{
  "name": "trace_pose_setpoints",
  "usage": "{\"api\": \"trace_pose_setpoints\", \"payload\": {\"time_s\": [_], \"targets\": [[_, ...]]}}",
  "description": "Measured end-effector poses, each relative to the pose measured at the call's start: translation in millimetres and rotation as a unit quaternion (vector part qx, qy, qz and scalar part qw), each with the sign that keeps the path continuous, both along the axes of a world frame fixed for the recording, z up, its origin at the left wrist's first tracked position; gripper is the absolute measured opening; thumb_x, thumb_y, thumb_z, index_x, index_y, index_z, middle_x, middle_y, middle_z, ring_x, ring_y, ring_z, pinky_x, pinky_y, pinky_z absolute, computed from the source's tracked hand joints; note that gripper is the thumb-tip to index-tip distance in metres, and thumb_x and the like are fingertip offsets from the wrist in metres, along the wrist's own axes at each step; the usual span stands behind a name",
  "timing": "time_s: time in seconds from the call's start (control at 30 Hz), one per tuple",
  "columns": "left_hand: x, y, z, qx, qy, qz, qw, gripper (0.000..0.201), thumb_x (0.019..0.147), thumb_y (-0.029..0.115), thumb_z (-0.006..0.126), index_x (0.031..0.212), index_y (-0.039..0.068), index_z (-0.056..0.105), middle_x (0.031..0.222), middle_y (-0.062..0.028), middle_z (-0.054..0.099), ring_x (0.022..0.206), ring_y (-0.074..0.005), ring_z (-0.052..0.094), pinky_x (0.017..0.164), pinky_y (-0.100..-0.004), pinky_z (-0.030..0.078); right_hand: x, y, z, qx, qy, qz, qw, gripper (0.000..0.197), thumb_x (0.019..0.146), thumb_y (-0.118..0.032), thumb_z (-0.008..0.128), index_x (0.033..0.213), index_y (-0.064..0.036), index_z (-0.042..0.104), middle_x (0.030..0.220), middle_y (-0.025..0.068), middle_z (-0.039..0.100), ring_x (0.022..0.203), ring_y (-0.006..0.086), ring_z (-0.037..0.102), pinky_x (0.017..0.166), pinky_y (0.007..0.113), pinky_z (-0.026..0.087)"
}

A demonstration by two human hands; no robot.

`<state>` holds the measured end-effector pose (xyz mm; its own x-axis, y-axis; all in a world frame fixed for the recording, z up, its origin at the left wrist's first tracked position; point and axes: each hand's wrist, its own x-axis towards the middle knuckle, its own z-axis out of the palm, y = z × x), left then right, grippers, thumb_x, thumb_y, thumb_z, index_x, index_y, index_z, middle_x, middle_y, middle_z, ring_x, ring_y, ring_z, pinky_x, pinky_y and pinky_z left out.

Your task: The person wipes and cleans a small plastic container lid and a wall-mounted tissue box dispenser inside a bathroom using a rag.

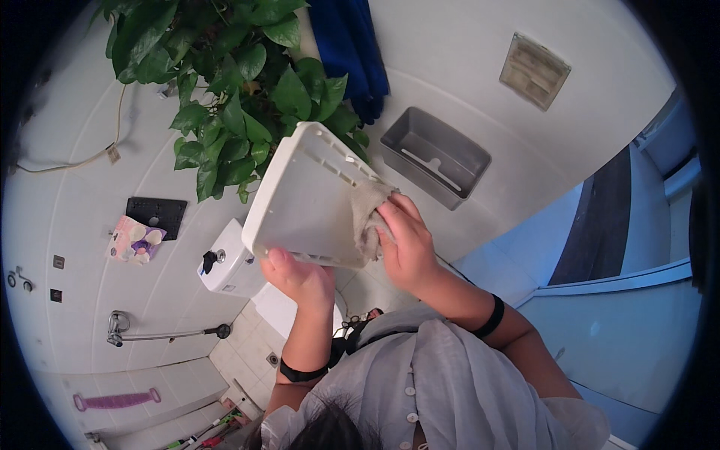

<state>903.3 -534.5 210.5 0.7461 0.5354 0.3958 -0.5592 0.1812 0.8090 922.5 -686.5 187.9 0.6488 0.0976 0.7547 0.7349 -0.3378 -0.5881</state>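
Observation:
A white plastic basket [306,199] with slotted sides is held up in front of me, tilted so its inside faces me. My left hand [298,279] grips its near lower edge, thumb over the rim and the other fingers hidden beneath. In my right hand [409,244] is a crumpled beige cloth [367,214], bunched under the fingers and pressed against the basket's right side wall.
Green leafy plants [232,97] hang just beyond the basket, beside a blue towel [349,56]. A grey wall bin [435,156] is to the right. Below the basket stands a white toilet [232,259]. A shower fixture [161,331] is on the left wall.

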Motion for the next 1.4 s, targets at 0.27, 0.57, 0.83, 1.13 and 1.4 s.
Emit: {"api": "trace_pose_setpoints", "payload": {"time_s": [0.27, 0.57, 0.83, 1.13, 1.4], "targets": [[0, -1, -5, 0.007, -0.005, -0.020, 1.000, 0.063, 0.092, 0.050, 0.056, 0.123, -0.004, 0.049, 0.117, -0.0123, 0.058, 0.105, -0.0215, 0.058, 0.091, -0.0350, 0.046, -2, 1, 11, 0.095, 0.080, 0.014, 0.992, 0.030, 0.085, 0.004, 0.055, 0.115, 0.0039, 0.054, 0.108, 0.0224, 0.057, 0.094, 0.0404, 0.059, 0.080, 0.040, 0.049], [9, 1, 10, -0.005, 0.036, 0.040, 0.999, 0.046, 0.102, 0.038, 0.040, 0.126, -0.002, 0.046, 0.117, -0.0114, 0.056, 0.108, -0.0209, 0.056, 0.093, -0.0341, 0.045, -8, -17, 15, 0.081, 0.306, 0.050, 0.947, 0.029, 0.091, 0.003, 0.048, 0.121, 0.0035, 0.052, 0.110, 0.0181, 0.060, 0.097, 0.0227, 0.061, 0.082, 0.033, 0.048], [18, 3, 18, -0.143, 0.110, -0.022, 0.983, 0.047, 0.103, 0.041, 0.035, 0.129, 0.002, 0.044, 0.127, -0.0117, 0.051, 0.115, -0.0240, 0.054, 0.095, -0.0383, 0.048, 23, -29, 16, 0.413, 0.311, 0.096, 0.850, 0.022, 0.095, -0.001, 0.046, 0.117, -0.0025, 0.050, 0.107, 0.0052, 0.056, 0.102, 0.0108, 0.052, 0.091, 0.024, 0.042], [18, -3, 19, -0.145, 0.116, -0.027, 0.982, 0.047, 0.104, 0.040, 0.036, 0.127, 0.001, 0.046, 0.124, -0.0113, 0.054, 0.111, -0.0231, 0.057, 0.095, -0.0370, 0.047, 0, 8, 32, -0.017, 0.137, 0.123, 0.983, 0.026, 0.077, -0.004, 0.070, 0.103, -0.0043, 0.065, 0.103, 0.0106, 0.057, 0.090, 0.0248, 0.060, 0.076, 0.031, 0.049], [16, -2, 24, -0.161, 0.142, 0.019, 0.977, 0.047, 0.104, 0.038, 0.035, 0.124, -0.002, 0.047, 0.118, -0.0130, 0.057, 0.107, -0.0228, 0.058, 0.092, -0.0363, 0.048, -21, -4, -2, -0.089, 0.090, 0.155, 0.980, 0.037, 0.070, 0.006, 0.067, 0.103, -0.0103, 0.071, 0.094, 0.0064, 0.062, 0.082, 0.0251, 0.061, 0.072, 0.035, 0.052]]}}
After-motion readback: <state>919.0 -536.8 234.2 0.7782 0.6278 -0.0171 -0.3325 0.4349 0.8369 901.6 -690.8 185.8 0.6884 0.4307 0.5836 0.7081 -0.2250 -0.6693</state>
